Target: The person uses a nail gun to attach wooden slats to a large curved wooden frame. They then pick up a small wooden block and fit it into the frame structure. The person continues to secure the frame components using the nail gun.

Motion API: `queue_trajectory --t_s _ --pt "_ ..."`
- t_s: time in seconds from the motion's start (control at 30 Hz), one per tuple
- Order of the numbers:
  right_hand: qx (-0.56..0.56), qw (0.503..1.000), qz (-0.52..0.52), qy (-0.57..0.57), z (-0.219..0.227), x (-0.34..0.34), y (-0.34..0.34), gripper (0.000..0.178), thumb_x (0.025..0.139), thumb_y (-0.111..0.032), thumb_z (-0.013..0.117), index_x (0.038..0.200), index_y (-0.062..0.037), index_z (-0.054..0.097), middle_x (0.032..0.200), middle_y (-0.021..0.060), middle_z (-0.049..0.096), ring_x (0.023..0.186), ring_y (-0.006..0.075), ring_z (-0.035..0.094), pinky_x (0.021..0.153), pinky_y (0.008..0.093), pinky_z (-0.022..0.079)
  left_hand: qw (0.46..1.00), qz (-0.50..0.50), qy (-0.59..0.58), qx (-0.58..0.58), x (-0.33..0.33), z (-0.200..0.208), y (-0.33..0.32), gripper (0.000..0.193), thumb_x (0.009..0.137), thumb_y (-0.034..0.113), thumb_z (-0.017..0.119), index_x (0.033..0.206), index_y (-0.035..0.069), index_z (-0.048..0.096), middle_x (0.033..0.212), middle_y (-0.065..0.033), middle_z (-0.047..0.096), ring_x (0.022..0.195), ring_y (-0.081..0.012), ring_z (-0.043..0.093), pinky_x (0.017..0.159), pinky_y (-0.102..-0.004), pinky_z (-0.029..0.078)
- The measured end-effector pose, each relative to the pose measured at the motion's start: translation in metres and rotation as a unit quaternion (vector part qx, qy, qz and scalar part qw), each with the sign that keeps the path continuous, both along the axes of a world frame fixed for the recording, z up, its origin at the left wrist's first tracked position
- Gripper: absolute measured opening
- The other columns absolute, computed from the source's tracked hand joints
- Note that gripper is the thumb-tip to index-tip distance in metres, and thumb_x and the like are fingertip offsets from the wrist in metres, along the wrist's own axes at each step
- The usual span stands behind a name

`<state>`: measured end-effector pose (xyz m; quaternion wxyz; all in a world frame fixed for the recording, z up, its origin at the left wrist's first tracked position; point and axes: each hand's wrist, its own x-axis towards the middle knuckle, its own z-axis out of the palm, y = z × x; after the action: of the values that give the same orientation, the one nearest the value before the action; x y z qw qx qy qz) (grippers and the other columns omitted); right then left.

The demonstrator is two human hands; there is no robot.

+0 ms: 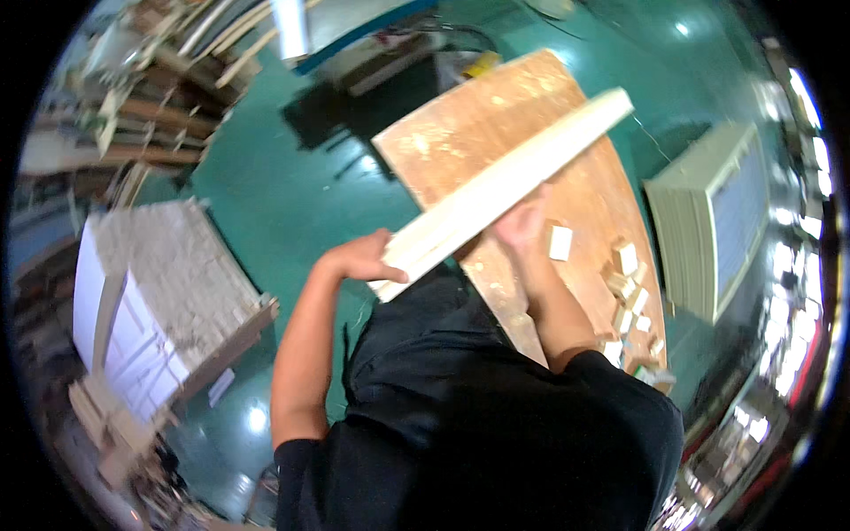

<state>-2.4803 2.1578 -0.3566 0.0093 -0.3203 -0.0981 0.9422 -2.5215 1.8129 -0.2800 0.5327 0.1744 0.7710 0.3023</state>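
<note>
A long pale wooden beam (513, 188), apparently made of strips lying side by side, slants over the workbench from near my body to the far right. My left hand (361, 258) grips its near end, with the thumb over the top face and the other fingers hidden below. Farther along, my right hand (524, 221) holds the beam's right side from beneath; that hand is blurred and its fingertips are covered by the wood. A small pale wooden block (560, 242) lies on the brown workbench (443, 146) beside my right wrist.
Several more wood blocks (625, 258) cluster at the bench's right edge. A stack of pale panels (708, 221) stands on the green floor (257, 168) to the right. On the left are a wrapped stack (177, 274) and piled timber (150, 115). A blue-edged table (363, 26) stands beyond.
</note>
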Motion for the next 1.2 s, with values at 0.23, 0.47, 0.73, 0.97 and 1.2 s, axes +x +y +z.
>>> queue_trajectory --t_s 0.23,0.47,0.73,0.97,1.2 --pt "0.085 0.981 0.140 0.105 -0.026 -0.003 0.032 0.068 0.092 -0.050 0.059 0.142 -0.0059 0.047 0.141 0.0156 0.054 0.128 0.0346 0.052 0.111 0.0554 0.038 0.995 -0.015 0.058 -0.082 0.087 -0.018 0.011 0.098 0.060 0.052 0.090 0.131 -0.005 0.054 0.131 -0.0252 0.058 0.120 -0.0368 0.058 0.103 -0.0434 0.047" --pt "0.304 0.938 0.146 0.081 0.091 0.059 -0.059 0.070 0.092 -0.043 0.061 0.145 -0.0004 0.043 0.148 0.0191 0.045 0.133 0.0362 0.047 0.113 0.0515 0.038 0.976 0.176 0.129 0.013 0.168 -0.127 -0.034 0.089 0.056 0.032 0.093 0.129 0.002 0.051 0.120 -0.0238 0.062 0.114 -0.0392 0.061 0.095 -0.0491 0.050" --pt "0.407 0.812 0.262 0.324 0.238 0.123 -0.227 0.077 0.095 -0.057 0.050 0.146 0.0004 0.040 0.143 0.0193 0.048 0.130 0.0375 0.048 0.111 0.0509 0.039 0.822 0.440 0.358 0.056 0.330 -0.031 -0.069 0.110 0.052 0.034 0.096 0.139 0.005 0.035 0.129 -0.0184 0.051 0.125 -0.0378 0.050 0.103 -0.0489 0.043" --pt "0.392 0.570 0.393 0.606 0.266 0.221 -0.410 0.078 0.087 -0.040 0.074 0.139 0.0081 0.042 0.133 0.0200 0.051 0.117 0.0291 0.052 0.097 0.0432 0.045 0.664 0.633 0.397 0.018 0.515 -0.032 -0.137 0.095 0.077 0.038 0.079 0.148 0.001 0.029 0.143 -0.0222 0.039 0.133 -0.0396 0.041 0.109 -0.0481 0.038" --pt "0.321 0.331 0.545 0.700 0.226 0.386 -0.535 0.070 0.082 -0.026 0.077 0.137 0.0025 0.045 0.128 0.0168 0.054 0.114 0.0279 0.053 0.098 0.0422 0.043 0.328 0.738 0.564 -0.174 0.744 0.104 -0.158 0.057 0.080 0.024 0.074 0.129 0.006 0.052 0.126 -0.0182 0.052 0.121 -0.0377 0.050 0.103 -0.0482 0.043"
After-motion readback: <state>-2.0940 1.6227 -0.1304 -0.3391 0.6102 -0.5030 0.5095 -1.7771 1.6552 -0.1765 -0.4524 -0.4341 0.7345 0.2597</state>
